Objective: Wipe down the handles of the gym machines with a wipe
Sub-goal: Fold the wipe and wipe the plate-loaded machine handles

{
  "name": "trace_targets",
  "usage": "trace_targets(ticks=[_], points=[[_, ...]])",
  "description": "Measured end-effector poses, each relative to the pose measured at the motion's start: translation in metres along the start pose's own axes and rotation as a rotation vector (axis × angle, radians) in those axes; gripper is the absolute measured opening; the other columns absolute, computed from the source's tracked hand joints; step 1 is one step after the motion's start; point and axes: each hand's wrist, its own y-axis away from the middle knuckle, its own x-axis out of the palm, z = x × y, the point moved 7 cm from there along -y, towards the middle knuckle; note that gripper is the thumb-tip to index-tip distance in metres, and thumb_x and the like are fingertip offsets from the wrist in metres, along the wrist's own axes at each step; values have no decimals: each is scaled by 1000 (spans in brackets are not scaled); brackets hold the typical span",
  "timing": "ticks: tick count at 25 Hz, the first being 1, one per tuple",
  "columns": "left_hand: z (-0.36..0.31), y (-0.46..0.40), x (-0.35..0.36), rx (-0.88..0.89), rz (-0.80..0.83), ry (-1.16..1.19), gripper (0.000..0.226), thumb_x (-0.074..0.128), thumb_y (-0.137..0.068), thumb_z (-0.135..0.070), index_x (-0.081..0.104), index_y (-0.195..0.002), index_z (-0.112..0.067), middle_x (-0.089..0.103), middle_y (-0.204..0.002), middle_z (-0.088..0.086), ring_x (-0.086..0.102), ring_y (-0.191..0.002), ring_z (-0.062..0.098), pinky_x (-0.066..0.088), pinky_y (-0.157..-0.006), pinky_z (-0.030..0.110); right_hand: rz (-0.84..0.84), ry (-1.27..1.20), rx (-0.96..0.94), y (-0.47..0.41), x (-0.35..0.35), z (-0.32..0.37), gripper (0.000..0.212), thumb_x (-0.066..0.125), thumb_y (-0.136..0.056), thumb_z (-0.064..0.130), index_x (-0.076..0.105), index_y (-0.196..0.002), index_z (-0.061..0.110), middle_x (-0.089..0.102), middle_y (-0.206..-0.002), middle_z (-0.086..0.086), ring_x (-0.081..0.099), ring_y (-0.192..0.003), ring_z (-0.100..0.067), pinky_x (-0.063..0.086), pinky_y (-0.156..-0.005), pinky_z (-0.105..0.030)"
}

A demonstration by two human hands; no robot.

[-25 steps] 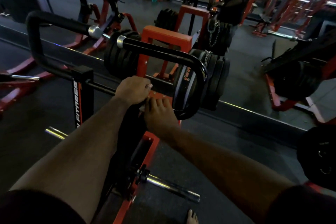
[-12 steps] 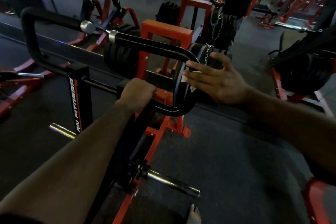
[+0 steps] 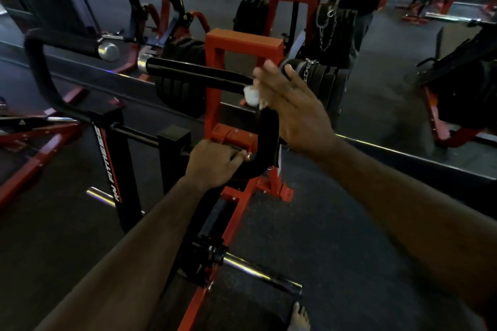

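Note:
A black padded right handle [image 3: 196, 75] with a chrome end cap curves down at its right end. My right hand [image 3: 293, 110] lies over that bend with fingers extended, pressing a crumpled white wipe [image 3: 251, 96] against the handle. My left hand [image 3: 212, 162] grips the lower end of the same curved bar near the red frame. A matching left handle [image 3: 64, 41] loops round at the far left, untouched.
The red and black machine frame [image 3: 242, 37] stands ahead, with stacked black weight plates [image 3: 322, 80] and a hanging chain behind it. A chrome bar [image 3: 258, 273] sticks out low. My bare foot [image 3: 298, 317] is on the dark floor. A person stands at the back right.
My right hand has come in from the right and now lies on the handle's bend with the wipe under it. My left hand stays on the lower bar.

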Motion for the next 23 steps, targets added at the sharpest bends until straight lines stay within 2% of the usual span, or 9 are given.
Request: trace_targets(ticks=[2,5,8,10,13,17,19,21,23], points=[[0,0,2,-33,36,15,65,19,-96,-55,75,-100,-20,75,-99,9,66,-101,32,43,-88,34,-105,-271,441,13,4,-4,40,46,-96,-3,53,-135,-4,57,-135,-20,56,-125,-27,50,-103,-41],[10,-5,5,-335,82,373,51,27,-105,-47,71,-112,-23,72,-115,7,59,-117,24,32,-111,35,-219,-552,807,62,11,19,40,53,-96,3,51,-136,6,65,-124,-15,63,-112,-16,51,-95,-19],[19,-16,16,-555,91,449,64,15,-101,-60,66,-122,-27,68,-126,1,54,-126,22,25,-116,40,-165,-920,1122,83,16,25,39,51,-98,2,58,-131,21,68,-122,-2,64,-110,-9,54,-95,-30],[17,-18,19,-576,74,217,61,18,-101,-57,66,-113,-23,70,-120,4,57,-121,26,28,-112,42,-81,-1140,1175,52,21,1,37,48,-98,0,70,-110,27,73,-98,2,68,-85,-10,58,-76,-38],[13,-20,15,-579,37,22,49,33,-100,-52,68,-102,-18,72,-108,8,64,-107,29,35,-100,40,72,-1430,1122,-22,35,-35,22,59,-92,5,73,-107,13,74,-98,-6,69,-90,-20,56,-83,-37],[14,-21,12,-599,7,-18,44,37,-100,-45,69,-102,-15,72,-108,11,63,-105,33,37,-96,38,216,-1389,1159,-30,48,-42,9,57,-75,3,56,-67,2,39,-59,-9,33,-54,-23,26,-51,-40],[10,-20,11,-597,-6,-29,41,36,-101,-43,68,-98,-16,72,-106,11,64,-102,33,36,-94,37,183,-1414,1161,3,43,-42,23,57,-84,2,53,-67,-12,47,-60,-21,41,-53,-25,35,-48,-34],[10,-20,13,-612,15,-37,38,37,-100,-40,68,-98,-18,72,-103,10,63,-100,33,35,-94,37,373,-1498,1215,46,53,-30,26,50,-94,8,70,-87,-7,71,-84,-23,66,-75,-28,55,-73,-36],[10,-21,12,-612,28,-65,32,41,-98,-36,68,-103,-20,72,-104,7,64,-103,31,35,-95,36,644,-1621,1258,80,68,-6,34,37,-96,1,70,-105,-3,69,-107,-27,67,-102,-38,53,-95,-46]])
